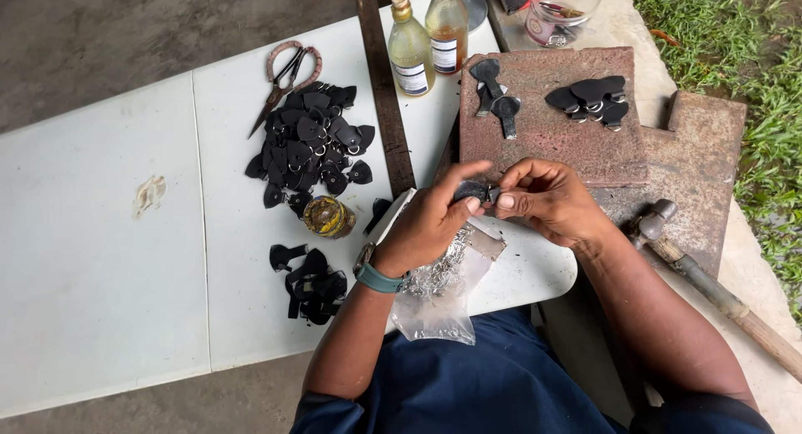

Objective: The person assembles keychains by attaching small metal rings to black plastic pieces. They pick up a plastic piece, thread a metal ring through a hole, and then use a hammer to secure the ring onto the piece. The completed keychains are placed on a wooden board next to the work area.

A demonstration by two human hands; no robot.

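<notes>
Fingers of my left hand (434, 221) and right hand (547, 202) clamped together on one black leather tab (473, 191), long axis left-right, hammer (668, 250) nearer my right.

Outdoor work spot: white table, stone slabs, grass edge.

A white table top (109, 258) made of flat panels with seams between them, one panel marked by a pale brownish scuff (149, 194); bare grey concrete floor (100, 41) beyond it at upper left and along the lower edge; a dark wooden strip (386, 100) running between two white panels; a reddish-brown stone slab (551, 137), worn and mottled, overlapping a second rust-coloured slab (702, 167) to its right; both rest on a pale concrete ledge (622, 20); green grass (735, 41) along the right side; soft, even daylight with faint shadows; no walls or windows in view.
</notes>
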